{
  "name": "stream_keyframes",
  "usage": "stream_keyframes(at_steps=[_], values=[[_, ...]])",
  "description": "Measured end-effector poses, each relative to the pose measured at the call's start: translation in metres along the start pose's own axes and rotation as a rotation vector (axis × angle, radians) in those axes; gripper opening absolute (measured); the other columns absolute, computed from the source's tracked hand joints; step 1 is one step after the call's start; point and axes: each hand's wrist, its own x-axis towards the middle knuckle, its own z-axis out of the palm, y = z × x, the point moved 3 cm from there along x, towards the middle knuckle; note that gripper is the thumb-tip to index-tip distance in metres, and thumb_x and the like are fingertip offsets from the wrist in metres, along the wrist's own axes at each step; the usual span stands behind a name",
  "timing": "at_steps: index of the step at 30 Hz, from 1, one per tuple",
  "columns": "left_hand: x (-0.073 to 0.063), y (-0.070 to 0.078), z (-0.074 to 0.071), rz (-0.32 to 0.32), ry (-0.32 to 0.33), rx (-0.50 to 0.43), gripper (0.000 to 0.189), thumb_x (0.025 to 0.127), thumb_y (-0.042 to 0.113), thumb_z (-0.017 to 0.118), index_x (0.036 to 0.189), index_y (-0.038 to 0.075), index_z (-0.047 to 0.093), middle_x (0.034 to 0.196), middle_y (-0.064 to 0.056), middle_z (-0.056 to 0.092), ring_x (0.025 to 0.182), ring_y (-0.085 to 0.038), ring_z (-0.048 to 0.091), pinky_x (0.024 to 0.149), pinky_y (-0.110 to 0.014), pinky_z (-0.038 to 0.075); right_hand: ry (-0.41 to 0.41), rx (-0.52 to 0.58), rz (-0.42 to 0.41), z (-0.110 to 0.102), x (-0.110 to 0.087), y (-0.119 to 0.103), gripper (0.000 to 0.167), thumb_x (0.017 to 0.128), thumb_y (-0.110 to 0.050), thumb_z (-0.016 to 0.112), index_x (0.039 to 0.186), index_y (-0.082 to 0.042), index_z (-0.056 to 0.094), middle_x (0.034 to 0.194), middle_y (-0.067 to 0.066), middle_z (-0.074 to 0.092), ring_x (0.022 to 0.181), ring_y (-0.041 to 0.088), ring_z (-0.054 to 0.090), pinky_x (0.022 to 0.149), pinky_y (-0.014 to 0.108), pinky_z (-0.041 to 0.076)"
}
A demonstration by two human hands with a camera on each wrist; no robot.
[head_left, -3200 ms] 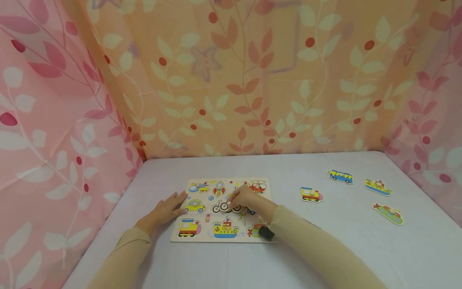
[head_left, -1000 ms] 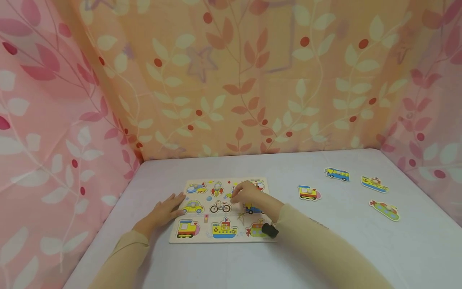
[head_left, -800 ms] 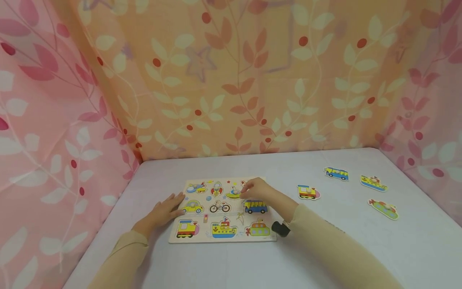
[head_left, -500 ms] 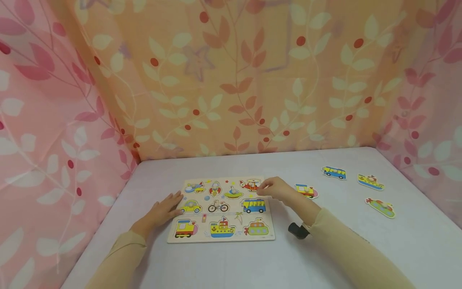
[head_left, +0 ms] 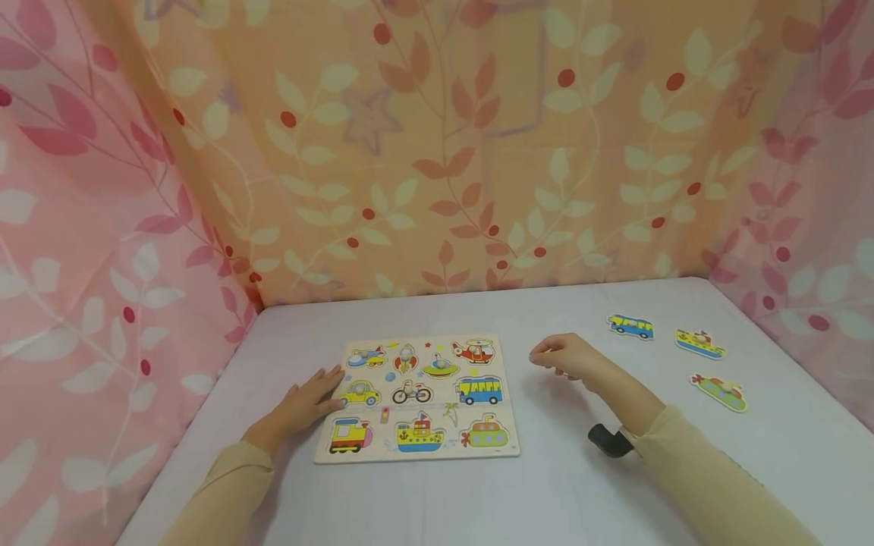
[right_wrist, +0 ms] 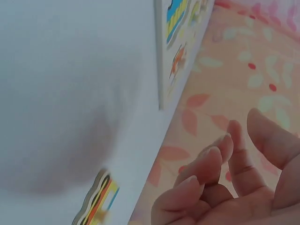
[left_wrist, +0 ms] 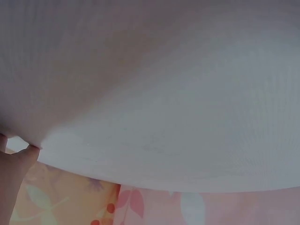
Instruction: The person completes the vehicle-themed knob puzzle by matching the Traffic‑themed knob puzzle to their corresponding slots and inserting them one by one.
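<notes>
My left hand (head_left: 307,403) lies flat with fingers spread, its fingertips at the left edge of a wooden peg puzzle board (head_left: 478,447). In the left wrist view, part of the left hand (left_wrist: 16,171) shows against the white tabletop. My right hand (head_left: 570,356) hovers right of the board, fingers loosely bent and holding nothing; in the right wrist view the thumb stands apart from the fingers (right_wrist: 211,164). Below it there lies a train piece (right_wrist: 99,201), hidden behind the hand in the head view. A bicycle piece (head_left: 413,392) sits in the board's middle row.
Farther right lie a bus piece (head_left: 631,327), a ship piece (head_left: 700,343) and a submarine piece (head_left: 719,392). Several knobbed pieces sit in the board, including a helicopter (head_left: 473,351) and a car (head_left: 359,392). Patterned curtains (head_left: 410,152) enclose the white table (head_left: 423,500).
The bicycle piece, earlier under my right fingers, now sits in the board, let go. My right hand has moved right, off the board and over the train piece. The left hand stays put.
</notes>
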Motion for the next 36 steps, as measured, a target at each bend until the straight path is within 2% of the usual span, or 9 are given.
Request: stream_keyframes(at_steps=[8, 13, 16, 18, 22, 26, 32, 36], values=[[0.001, -0.003, 0.002, -0.002, 0.007, 0.0, 0.077, 0.095, 0.047, 0.057, 0.153, 0.007, 0.027, 0.159, -0.017, 0.02, 0.145, -0.044, 0.006, 0.106, -0.072, 0.001, 0.118, 0.113, 0.043, -0.034, -0.008, 0.025, 0.041, 0.097, -0.03, 0.059, 0.124, 0.001, 0.058, 0.119, 0.019, 0.056, 0.096, 0.031, 0.049, 0.077, 0.04, 0.046], [0.0, -0.004, 0.003, -0.001, 0.01, 0.002, 0.077, 0.095, 0.048, 0.056, 0.153, 0.007, 0.027, 0.159, -0.016, 0.02, 0.145, -0.044, 0.006, 0.107, -0.072, 0.002, 0.214, 0.227, 0.119, -0.054, -0.008, 0.044, 0.057, 0.097, -0.039, 0.058, 0.138, -0.001, 0.047, 0.14, 0.024, 0.042, 0.115, 0.039, 0.046, 0.089, 0.044, 0.044], [-0.001, -0.002, 0.003, 0.002, 0.011, 0.001, 0.077, 0.095, 0.048, 0.056, 0.153, 0.007, 0.027, 0.159, -0.016, 0.021, 0.145, -0.044, 0.007, 0.107, -0.072, 0.002, 0.259, 0.304, 0.159, -0.064, -0.005, 0.058, 0.064, 0.096, -0.042, 0.059, 0.143, -0.003, 0.042, 0.148, 0.022, 0.034, 0.123, 0.039, 0.042, 0.089, 0.041, 0.043], [-0.001, -0.002, 0.002, 0.002, 0.011, 0.002, 0.076, 0.095, 0.047, 0.056, 0.153, 0.007, 0.027, 0.159, -0.016, 0.021, 0.145, -0.044, 0.006, 0.107, -0.072, 0.002, 0.298, 0.353, 0.176, -0.07, -0.001, 0.066, 0.064, 0.095, -0.041, 0.06, 0.144, -0.004, 0.042, 0.147, 0.02, 0.035, 0.119, 0.035, 0.044, 0.081, 0.036, 0.044], [-0.001, 0.0, 0.002, -0.003, 0.01, -0.001, 0.076, 0.095, 0.047, 0.056, 0.153, 0.008, 0.026, 0.159, -0.016, 0.02, 0.145, -0.044, 0.006, 0.107, -0.071, 0.001, 0.403, 0.421, 0.19, -0.081, 0.005, 0.079, 0.059, 0.093, -0.035, 0.064, 0.14, -0.005, 0.046, 0.126, 0.011, 0.046, 0.096, 0.021, 0.049, 0.062, 0.028, 0.044], [-0.001, 0.0, 0.002, -0.012, 0.006, -0.009, 0.077, 0.095, 0.048, 0.056, 0.154, 0.008, 0.026, 0.159, -0.016, 0.02, 0.145, -0.043, 0.005, 0.107, -0.071, 0.0, 0.476, 0.485, 0.213, -0.09, 0.011, 0.089, 0.057, 0.095, -0.03, 0.062, 0.143, -0.007, 0.044, 0.112, 0.002, 0.045, 0.079, 0.014, 0.049, 0.056, 0.025, 0.045], [-0.001, 0.001, 0.002, -0.012, 0.01, -0.008, 0.076, 0.095, 0.047, 0.056, 0.153, 0.008, 0.026, 0.159, -0.016, 0.02, 0.145, -0.043, 0.005, 0.107, -0.071, 0.001, 0.527, 0.541, 0.286, -0.099, 0.022, 0.103, 0.057, 0.097, -0.024, 0.058, 0.149, -0.008, 0.038, 0.117, 0.006, 0.046, 0.064, 0.009, 0.053, 0.055, 0.022, 0.049], [-0.001, 0.002, 0.001, -0.008, 0.008, -0.012, 0.075, 0.096, 0.045, 0.056, 0.153, 0.008, 0.026, 0.159, -0.016, 0.021, 0.145, -0.043, 0.005, 0.107, -0.07, 0.001, 0.514, 0.497, 0.342, -0.105, 0.032, 0.113, 0.059, 0.099, -0.028, 0.055, 0.152, -0.012, 0.034, 0.131, 0.013, 0.046, 0.064, 0.01, 0.055, 0.06, 0.023, 0.053]])
